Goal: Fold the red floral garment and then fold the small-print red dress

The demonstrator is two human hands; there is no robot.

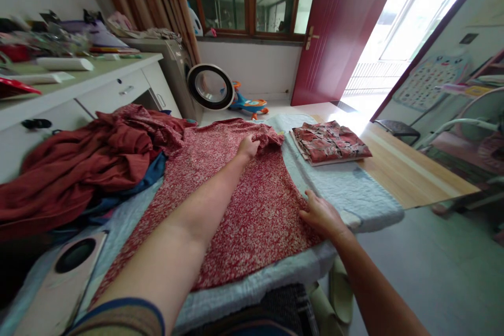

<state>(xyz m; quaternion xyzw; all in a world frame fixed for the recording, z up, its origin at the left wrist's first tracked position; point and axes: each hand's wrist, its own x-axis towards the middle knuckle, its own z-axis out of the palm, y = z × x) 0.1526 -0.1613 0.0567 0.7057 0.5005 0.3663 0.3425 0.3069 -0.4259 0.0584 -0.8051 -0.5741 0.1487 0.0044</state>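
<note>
A red garment with a small pale floral pattern (pixel 252 210) lies spread over a light blue quilted cloth (pixel 342 194). My left hand (pixel 249 148) reaches across it and is closed on a bunched part near its upper right corner, probably a sleeve. At the garment's lower right edge rests my right hand (pixel 323 216), touching the fabric with its fingers partly stretched and apart. A folded red and black patterned garment (pixel 331 142) lies on the cloth, beyond my right hand.
Rumpled rust-red clothes (pixel 90 163) are heaped at the left. A pale phone-like device (pixel 63 283) lies at the front left. Behind stand a cluttered white cabinet (pixel 118 86), a washing machine with its round door (pixel 210 87) swung out, and a red door (pixel 338 26).
</note>
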